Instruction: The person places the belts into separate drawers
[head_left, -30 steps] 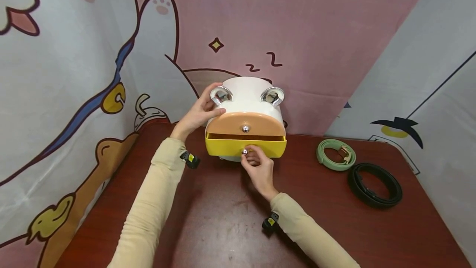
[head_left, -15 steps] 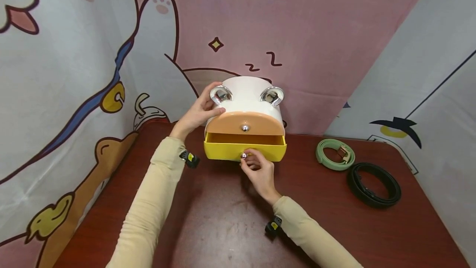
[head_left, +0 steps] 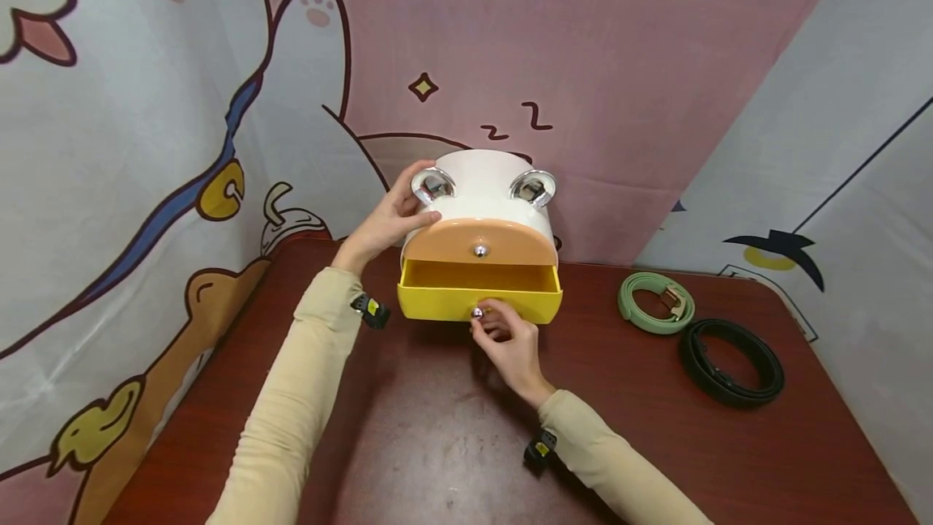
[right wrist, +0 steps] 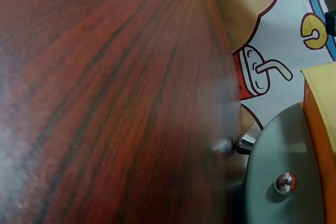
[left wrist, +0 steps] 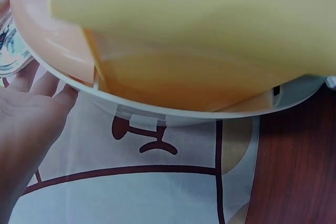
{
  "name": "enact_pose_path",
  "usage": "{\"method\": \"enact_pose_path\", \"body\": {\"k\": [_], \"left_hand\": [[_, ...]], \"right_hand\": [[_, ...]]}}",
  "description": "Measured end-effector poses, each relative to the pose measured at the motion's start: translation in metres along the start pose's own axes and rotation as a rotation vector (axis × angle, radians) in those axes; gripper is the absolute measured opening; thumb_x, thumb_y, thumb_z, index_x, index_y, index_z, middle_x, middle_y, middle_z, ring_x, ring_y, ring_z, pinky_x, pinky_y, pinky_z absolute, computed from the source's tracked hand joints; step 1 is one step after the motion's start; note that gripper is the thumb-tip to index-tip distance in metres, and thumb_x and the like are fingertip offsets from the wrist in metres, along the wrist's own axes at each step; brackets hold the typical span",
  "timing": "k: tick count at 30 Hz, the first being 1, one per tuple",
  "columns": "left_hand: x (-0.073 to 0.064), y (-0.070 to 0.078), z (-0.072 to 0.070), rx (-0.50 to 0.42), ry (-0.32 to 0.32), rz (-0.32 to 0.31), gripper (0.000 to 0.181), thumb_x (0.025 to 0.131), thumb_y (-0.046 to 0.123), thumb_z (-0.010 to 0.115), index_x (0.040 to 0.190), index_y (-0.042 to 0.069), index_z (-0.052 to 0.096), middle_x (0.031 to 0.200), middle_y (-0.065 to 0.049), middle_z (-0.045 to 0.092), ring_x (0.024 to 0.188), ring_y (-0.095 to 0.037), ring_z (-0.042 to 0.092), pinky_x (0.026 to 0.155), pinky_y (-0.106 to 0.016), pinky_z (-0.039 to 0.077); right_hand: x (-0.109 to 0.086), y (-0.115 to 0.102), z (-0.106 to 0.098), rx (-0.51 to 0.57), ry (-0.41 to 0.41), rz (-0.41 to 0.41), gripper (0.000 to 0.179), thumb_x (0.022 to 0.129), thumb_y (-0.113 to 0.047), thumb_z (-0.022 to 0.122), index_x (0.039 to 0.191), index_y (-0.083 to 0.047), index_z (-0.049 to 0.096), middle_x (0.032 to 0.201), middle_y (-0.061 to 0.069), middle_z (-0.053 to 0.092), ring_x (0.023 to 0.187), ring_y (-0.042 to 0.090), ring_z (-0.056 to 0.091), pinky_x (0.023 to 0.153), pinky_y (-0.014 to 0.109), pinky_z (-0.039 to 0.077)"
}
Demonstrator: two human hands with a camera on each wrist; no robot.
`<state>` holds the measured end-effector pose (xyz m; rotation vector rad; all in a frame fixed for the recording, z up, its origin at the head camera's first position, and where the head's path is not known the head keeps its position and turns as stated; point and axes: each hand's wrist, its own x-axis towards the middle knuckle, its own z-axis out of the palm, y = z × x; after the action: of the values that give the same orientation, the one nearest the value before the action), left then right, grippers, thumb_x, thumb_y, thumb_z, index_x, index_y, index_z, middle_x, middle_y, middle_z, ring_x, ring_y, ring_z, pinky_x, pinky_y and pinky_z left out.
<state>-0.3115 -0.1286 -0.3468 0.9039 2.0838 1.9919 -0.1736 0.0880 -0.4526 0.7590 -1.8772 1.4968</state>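
One yel. drawer [head_left: 437, 304], shiny knob [head_left: 477, 313], part-open in wht. box [head_left: 483, 185].

Hands: two, left hand [head_left: 388, 225] and right hand [head_left: 513, 347]
White box [head_left: 483, 177]: one
Box faces: two, peach front [head_left: 445, 245] and yellow drawer [head_left: 437, 305]
Knobs: two, upper knob [head_left: 480, 251] and lower knob [head_left: 477, 313]
Silver rings [head_left: 420, 192]: two
Wrist cameras [head_left: 373, 312]: two
Belts at right: two, green belt [head_left: 651, 322] and black belt [head_left: 769, 360]
Table [head_left: 452, 428]: one

Reddish-brown table [head_left: 437, 444] — white cabinet [head_left: 483, 193], green belt [head_left: 647, 320], black belt [head_left: 717, 385] (both coiled) on top.
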Motion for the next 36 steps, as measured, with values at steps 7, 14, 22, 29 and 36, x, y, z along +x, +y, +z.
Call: {"method": "enact_pose_path", "body": {"k": [7,14,22,29,36], "left_hand": [[-0.001,0.001,0.001,0.001,-0.001,-0.008,0.076,0.091,-0.009,0.059,0.152,0.018,0.021,0.148,-0.018,0.035,0.126,-0.028,0.045,0.092,-0.033,0.046],[-0.002,-0.001,0.0,0.013,-0.013,0.009,0.076,0.091,-0.005,0.061,0.151,0.02,0.022,0.148,-0.016,0.036,0.124,-0.027,0.048,0.091,-0.034,0.047],[-0.001,-0.001,-0.002,0.008,-0.02,0.009,0.076,0.092,-0.006,0.06,0.152,0.02,0.021,0.148,-0.015,0.035,0.123,-0.026,0.047,0.091,-0.032,0.047],[-0.003,0.001,-0.001,0.012,-0.021,-0.002,0.076,0.092,-0.004,0.061,0.152,0.021,0.021,0.148,-0.017,0.035,0.123,-0.027,0.048,0.092,-0.034,0.047],[-0.002,0.001,-0.002,0.007,-0.022,-0.016,0.077,0.092,-0.004,0.061,0.152,0.021,0.02,0.148,-0.019,0.035,0.124,-0.027,0.047,0.093,-0.034,0.046]], "right_hand": [[-0.004,-0.003,-0.003,-0.005,-0.021,-0.032,0.035,0.07,0.023,0.07,0.101,0.011,0.06,0.08,0.022,0.066,0.062,0.03,0.066,0.049,0.039,0.052],[-0.011,0.002,-0.004,0.005,-0.04,-0.033,0.037,0.068,0.025,0.07,0.101,0.011,0.06,0.08,0.022,0.066,0.062,0.031,0.066,0.049,0.035,0.053],[-0.025,0.025,-0.005,0.025,-0.048,-0.042,0.04,0.072,0.017,0.074,0.107,0.004,0.062,0.084,0.015,0.069,0.066,0.023,0.068,0.054,0.024,0.053],[-0.028,0.019,-0.007,0.017,-0.061,-0.061,0.042,0.068,0.021,0.074,0.105,0.006,0.062,0.081,0.017,0.069,0.063,0.023,0.067,0.052,0.023,0.051],[-0.018,-0.011,-0.011,0.011,-0.082,-0.084,0.038,0.067,0.024,0.071,0.1,0.012,0.059,0.076,0.021,0.067,0.059,0.026,0.065,0.049,0.026,0.051]]}}
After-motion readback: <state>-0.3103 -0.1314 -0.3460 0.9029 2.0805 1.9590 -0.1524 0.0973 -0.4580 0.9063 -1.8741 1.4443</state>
